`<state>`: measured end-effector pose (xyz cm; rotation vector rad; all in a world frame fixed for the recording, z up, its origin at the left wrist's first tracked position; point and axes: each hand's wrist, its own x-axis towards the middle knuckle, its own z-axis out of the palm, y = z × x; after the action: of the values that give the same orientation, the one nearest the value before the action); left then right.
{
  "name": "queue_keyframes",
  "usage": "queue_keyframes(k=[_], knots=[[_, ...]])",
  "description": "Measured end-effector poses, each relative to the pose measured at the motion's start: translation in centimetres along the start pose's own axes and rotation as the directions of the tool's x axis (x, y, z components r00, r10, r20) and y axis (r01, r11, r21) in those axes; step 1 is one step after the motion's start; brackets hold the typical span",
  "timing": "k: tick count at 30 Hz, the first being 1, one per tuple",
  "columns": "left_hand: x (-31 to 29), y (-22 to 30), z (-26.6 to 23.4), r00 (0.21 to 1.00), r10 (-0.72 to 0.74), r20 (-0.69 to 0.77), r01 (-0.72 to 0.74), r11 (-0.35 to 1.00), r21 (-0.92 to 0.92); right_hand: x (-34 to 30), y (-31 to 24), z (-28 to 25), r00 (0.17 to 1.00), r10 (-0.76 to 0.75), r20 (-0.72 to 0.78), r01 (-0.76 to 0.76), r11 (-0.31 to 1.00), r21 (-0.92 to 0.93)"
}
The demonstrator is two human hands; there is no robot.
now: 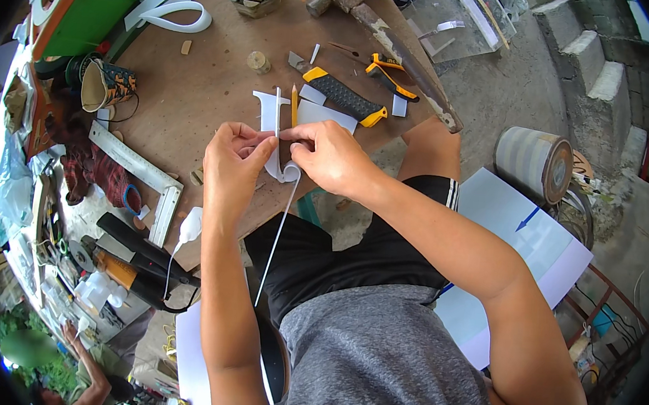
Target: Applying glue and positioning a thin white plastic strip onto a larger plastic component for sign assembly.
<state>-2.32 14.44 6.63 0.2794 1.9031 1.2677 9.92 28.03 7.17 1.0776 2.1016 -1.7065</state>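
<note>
Close together at the table's near edge, my left hand (240,153) and my right hand (332,155) pinch white sheet pieces between thumb and fingers. A flat white cut-out (268,110) with a flared end and a curled lower end lies under my fingertips. Along it runs a thin white strip (279,233), upright on edge near the fingers, its long tail hanging down over my lap. My fingers partly hide where strip and cut-out meet. A yellow pencil (295,107) and a white sheet scrap (327,116) lie just beyond my right hand.
On the brown table (221,62) are a utility knife (345,96), pliers (389,77), a claw hammer (399,55), a metal square (138,171) and a white squeeze bottle (192,223). A green container (94,9) stands far left. Another person's arm (93,371) shows lower left.
</note>
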Motion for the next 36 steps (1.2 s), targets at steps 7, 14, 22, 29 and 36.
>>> queue_keyframes(k=[7, 14, 22, 29, 36], knots=[[0.1, 0.1, -0.1, 1.0, -0.005, 0.005, 0.005, 1.0, 0.001, -0.2, 0.3, -0.3, 0.999, -0.024, 0.032, 0.024, 1.0, -0.007], [0.3, 0.1, -0.3, 0.999, -0.039, 0.031, 0.038, 0.999, 0.025, -0.4, 0.2, -1.1, 0.994, -0.1, -0.034, 0.095, 0.987, -0.133], [0.3, 0.8, -0.2, 0.998, -0.056, 0.024, 0.053, 0.993, 0.109, 1.9, -0.3, -2.8, 0.895, -0.405, -0.189, 0.299, 0.856, -0.421], [0.3, 0.7, -0.2, 0.997, -0.062, 0.043, 0.06, 0.997, 0.043, 2.2, 0.8, -1.8, 0.804, -0.582, -0.121, 0.377, 0.656, -0.655], [0.3, 0.8, -0.5, 0.997, -0.067, 0.043, 0.064, 0.996, 0.068, 1.6, 0.5, -2.3, 0.793, -0.594, -0.138, 0.355, 0.634, -0.687]])
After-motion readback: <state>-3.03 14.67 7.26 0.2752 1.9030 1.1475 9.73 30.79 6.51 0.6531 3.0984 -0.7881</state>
